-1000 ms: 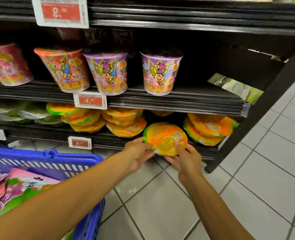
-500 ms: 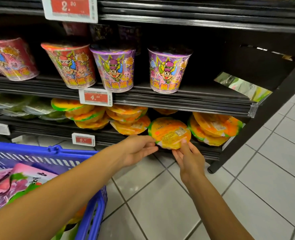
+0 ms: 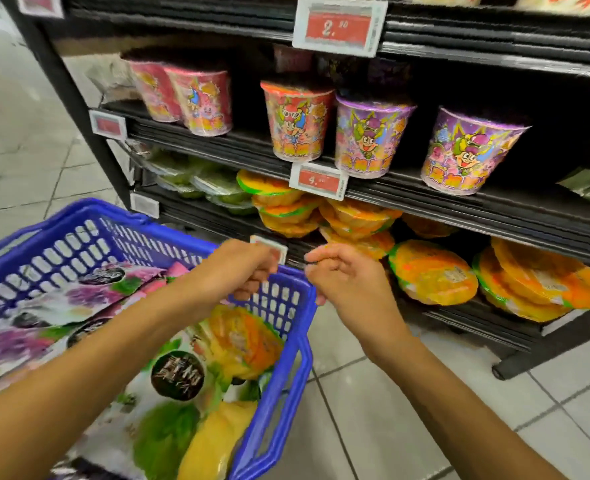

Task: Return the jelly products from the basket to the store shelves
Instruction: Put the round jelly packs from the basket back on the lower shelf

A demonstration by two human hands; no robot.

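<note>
Our left hand [image 3: 248, 268] and right hand [image 3: 350, 282] hover at the basket [image 3: 106, 206] rim, fingers loosely curled, both empty.

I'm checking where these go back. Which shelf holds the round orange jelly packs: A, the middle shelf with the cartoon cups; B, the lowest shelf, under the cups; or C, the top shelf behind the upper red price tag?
B: the round orange jelly packs lie stacked on the lowest shelf, directly below the one carrying the cartoon cups.
</note>
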